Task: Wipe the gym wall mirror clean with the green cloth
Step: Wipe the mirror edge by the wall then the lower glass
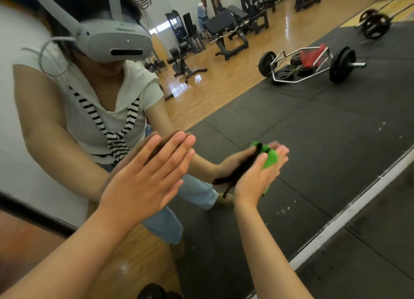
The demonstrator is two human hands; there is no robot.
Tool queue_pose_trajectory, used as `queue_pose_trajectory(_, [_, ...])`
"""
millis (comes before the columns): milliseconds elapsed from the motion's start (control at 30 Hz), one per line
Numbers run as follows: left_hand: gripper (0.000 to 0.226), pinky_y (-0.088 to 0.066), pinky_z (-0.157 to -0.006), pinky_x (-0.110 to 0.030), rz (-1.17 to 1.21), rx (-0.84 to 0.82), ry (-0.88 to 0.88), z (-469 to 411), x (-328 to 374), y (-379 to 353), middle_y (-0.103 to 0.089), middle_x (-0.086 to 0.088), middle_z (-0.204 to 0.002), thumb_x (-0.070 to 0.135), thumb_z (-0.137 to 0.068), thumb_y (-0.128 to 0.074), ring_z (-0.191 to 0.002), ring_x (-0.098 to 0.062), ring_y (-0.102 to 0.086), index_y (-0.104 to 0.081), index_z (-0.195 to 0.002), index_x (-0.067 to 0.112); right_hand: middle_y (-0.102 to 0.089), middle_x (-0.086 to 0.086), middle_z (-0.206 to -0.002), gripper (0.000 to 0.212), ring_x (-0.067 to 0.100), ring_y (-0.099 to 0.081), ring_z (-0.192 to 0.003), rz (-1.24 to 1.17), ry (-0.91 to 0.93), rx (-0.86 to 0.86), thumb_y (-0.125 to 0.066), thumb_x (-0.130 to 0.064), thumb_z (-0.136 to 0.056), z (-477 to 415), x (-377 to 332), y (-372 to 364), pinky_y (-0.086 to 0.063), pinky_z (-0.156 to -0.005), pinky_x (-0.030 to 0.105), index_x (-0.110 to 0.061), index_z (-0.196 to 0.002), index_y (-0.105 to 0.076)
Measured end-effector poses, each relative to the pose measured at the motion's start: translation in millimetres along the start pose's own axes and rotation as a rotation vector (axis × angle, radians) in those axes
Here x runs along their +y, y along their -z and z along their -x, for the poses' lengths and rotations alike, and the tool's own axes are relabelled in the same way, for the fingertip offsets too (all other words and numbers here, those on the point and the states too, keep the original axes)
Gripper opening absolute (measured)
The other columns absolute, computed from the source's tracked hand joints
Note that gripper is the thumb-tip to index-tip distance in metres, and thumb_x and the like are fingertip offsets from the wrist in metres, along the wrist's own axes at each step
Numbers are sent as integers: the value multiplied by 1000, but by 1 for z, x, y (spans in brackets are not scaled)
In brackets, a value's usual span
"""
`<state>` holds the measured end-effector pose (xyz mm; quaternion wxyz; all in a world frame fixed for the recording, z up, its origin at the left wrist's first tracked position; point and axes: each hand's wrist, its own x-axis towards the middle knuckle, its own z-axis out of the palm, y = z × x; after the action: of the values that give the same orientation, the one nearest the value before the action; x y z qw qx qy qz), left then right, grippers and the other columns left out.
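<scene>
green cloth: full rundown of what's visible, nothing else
The green cloth is bright green, soft-looking fabric, bunched into a wad rather than spread flat. The right hand holds it, thumb and fingers around it, against the mirror, low and right of centre. The hand hides most of it, and a bit of its reflection shows just above. Its edges and any wetness cannot be told.

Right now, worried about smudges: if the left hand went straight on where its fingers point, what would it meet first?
The mirror: fingertips of the left hand seem to touch their reflection, though depth is unclear. The green cloth in the right hand lies aside.
</scene>
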<state>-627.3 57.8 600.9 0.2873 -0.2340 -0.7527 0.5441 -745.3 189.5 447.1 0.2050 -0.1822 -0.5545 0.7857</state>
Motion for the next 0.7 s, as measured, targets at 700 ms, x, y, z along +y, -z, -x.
queue_pose_trajectory(700, [61, -1, -124, -45, 75, 61, -60, -101, 18, 22, -15, -13, -162, 26, -93, -45, -150, -31, -12, -35, -150, 5, -7, -9, -166, 61, 3, -1, -152, 56, -48, 90, -20, -37, -101, -34, 2, 2, 4, -122, 24, -18, -159, -13])
